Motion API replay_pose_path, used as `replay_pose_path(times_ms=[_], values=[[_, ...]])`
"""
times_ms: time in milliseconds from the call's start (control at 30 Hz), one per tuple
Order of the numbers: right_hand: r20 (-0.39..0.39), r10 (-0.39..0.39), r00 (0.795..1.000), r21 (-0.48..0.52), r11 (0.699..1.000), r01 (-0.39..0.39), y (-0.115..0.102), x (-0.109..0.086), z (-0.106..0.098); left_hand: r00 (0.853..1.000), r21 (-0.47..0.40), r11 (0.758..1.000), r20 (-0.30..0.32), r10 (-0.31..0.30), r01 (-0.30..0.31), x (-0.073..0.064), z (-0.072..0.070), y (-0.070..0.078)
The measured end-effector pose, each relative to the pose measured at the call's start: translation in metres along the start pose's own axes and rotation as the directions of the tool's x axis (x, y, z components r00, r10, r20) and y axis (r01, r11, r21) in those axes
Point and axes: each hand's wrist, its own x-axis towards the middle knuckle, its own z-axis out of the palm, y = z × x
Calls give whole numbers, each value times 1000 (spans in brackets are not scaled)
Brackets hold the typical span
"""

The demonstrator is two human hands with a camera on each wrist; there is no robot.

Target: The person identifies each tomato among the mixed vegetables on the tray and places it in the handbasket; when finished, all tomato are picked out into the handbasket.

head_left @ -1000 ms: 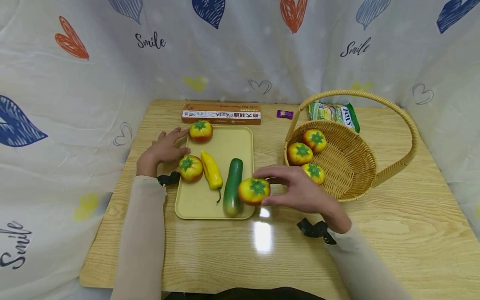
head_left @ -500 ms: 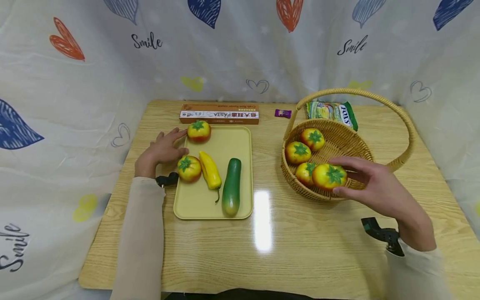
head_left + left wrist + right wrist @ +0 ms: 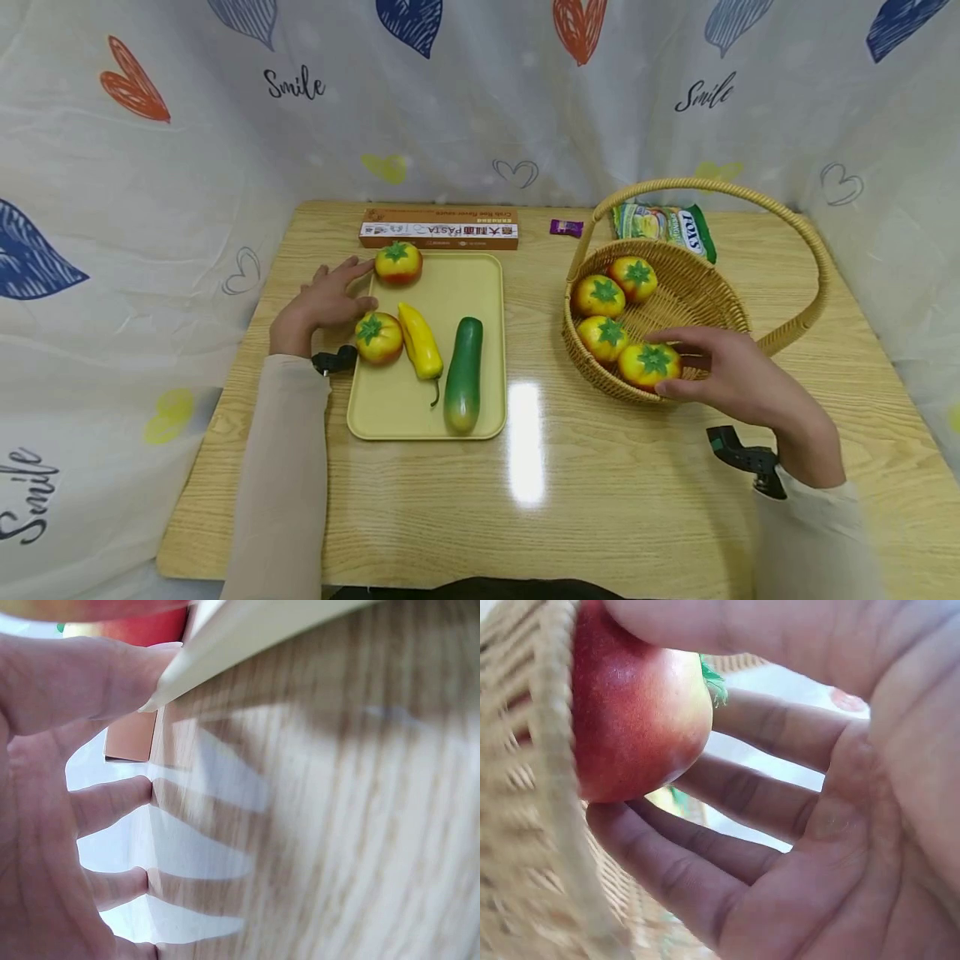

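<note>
My right hand [image 3: 738,375] holds a yellow-and-red tomato [image 3: 649,365] with a green leafy top, low at the near side of the wicker basket [image 3: 693,292]. In the right wrist view the thumb and fingers are round the red tomato [image 3: 641,712], just inside the basket rim [image 3: 555,735]. Several like it lie in the basket's left part. My left hand [image 3: 322,302] rests at the left edge of the yellow tray [image 3: 450,283], fingers spread, and its thumb [image 3: 82,679] touches the tray rim. The tray bears two tomatoes, a yellow pepper [image 3: 422,342] and a green cucumber-like vegetable [image 3: 463,375].
Behind the tray lies a pasta box [image 3: 438,229]. A small purple packet [image 3: 566,227] sits between it and the basket, and a green snack bag [image 3: 667,227] lies behind the basket. The basket's tall handle [image 3: 795,221] arches over it. A printed curtain hangs round the wooden table [image 3: 600,508].
My right hand has carried the tomato from beside the tray to the right, then lowered it into the basket, where the other tomatoes have shifted a little. My left hand stays by the tray.
</note>
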Motion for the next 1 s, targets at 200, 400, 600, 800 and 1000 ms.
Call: replay_pose_path(times_ms=[200,400,600,800,1000], values=[[-9,-60,998,66,996,60,-5,18,14,1000,1,1000,2,6,-6,0,0,-2],[-5,-61,998,96,993,62,-2,25,18,1000,0,1000,3,28,-28,-1,0,0],[13,-25,1000,131,991,23,2,23,16,1000,0,1000,3,31,-31,-2,-1,1],[-62,-54,997,93,994,59,2,25,17,1000,4,1000,1,27,-27,-2,-2,2],[-148,-122,981,113,984,139,-13,40,22,1000,16,1000,-1,17,-17,-1,-2,1]])
